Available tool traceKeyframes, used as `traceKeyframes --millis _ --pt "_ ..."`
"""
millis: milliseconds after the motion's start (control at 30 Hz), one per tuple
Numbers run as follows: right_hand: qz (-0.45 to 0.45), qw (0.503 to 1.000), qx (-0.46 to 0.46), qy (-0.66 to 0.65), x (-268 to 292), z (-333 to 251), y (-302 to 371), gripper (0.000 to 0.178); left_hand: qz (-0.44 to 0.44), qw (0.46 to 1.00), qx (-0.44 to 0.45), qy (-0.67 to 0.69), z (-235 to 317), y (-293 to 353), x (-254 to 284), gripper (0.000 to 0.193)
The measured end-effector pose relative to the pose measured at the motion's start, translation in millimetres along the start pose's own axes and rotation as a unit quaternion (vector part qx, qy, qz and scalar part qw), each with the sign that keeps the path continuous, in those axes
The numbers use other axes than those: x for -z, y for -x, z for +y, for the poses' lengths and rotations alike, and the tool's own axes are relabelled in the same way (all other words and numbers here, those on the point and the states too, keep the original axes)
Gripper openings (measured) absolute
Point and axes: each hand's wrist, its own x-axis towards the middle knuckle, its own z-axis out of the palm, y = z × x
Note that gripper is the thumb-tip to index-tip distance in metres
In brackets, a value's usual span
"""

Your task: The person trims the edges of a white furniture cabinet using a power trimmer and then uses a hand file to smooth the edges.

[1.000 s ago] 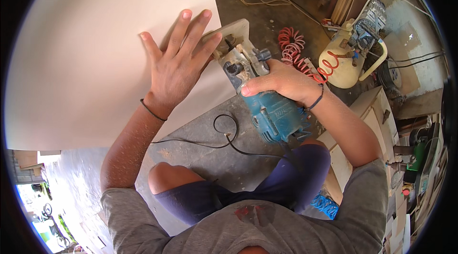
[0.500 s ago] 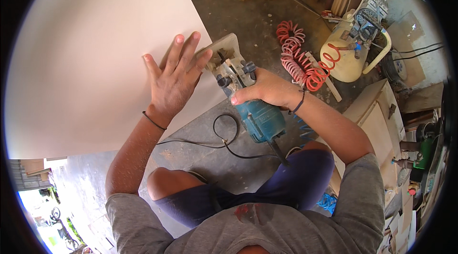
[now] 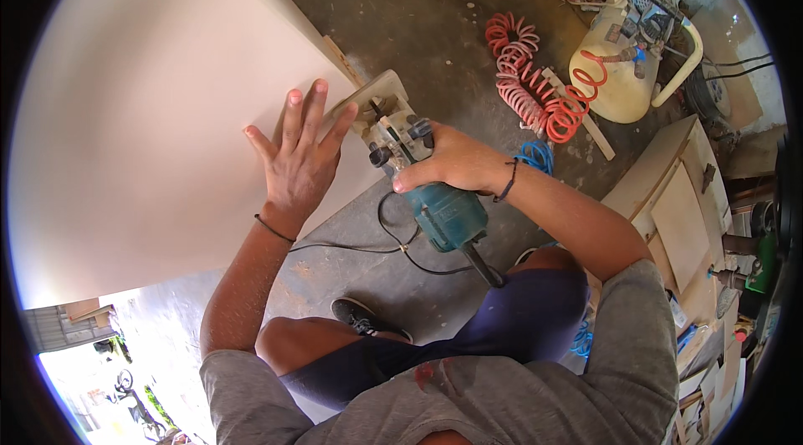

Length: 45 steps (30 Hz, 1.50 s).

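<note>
My left hand (image 3: 294, 167) lies with fingers spread on a large pale panel (image 3: 150, 127), close to its right edge. My right hand (image 3: 458, 159) wraps round a teal trim router (image 3: 449, 215), thumb toward me. The router's dusty base sits against the panel's edge, just right of my left fingertips. Its cutting bit is too small to make out clearly. From the router's rear end a black power cord (image 3: 343, 247) loops over the floor and passes under the panel.
A cream air compressor (image 3: 598, 77) stands at the far right, with a red coiled hose (image 3: 523, 85) before it. Nearer lies a blue coiled hose (image 3: 535, 156). A wooden cabinet (image 3: 669, 194) is on my right. My shoe (image 3: 360, 315) rests on the concrete floor below the panel.
The view has shifted a little. My hands and the router have moved slightly left, still at the panel's edge. A wooden strip below that edge and my shoe now show more.
</note>
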Motion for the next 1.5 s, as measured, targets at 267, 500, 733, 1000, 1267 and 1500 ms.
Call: traceKeyframes --millis 267,500,733,1000,1267,1500 --pt "0.029 0.999 0.025 -0.007 -2 47 -19 0.065 -0.021 0.999 0.022 0.02 17 16 -17 0.057" --pt "0.033 0.999 0.016 -0.009 0 77 -28 0.073 -0.041 0.999 -0.018 -0.024 32 27 -37 0.07" --pt "0.053 0.998 0.018 -0.011 1 101 -33 0.073 -0.075 0.997 -0.018 -0.022 49 37 -50 0.065" --pt "0.008 1.0 -0.01 0.006 9 109 -36 0.09 -0.087 0.996 -0.011 -0.013 66 51 -70 0.066" --pt "0.028 0.999 -0.016 0.012 7 135 -45 0.089 -0.125 0.992 0.002 -0.003 78 59 -78 0.072" --pt "0.029 0.999 -0.035 0.019 9 148 -49 0.09 -0.203 0.976 0.056 0.049 98 69 -84 0.077"
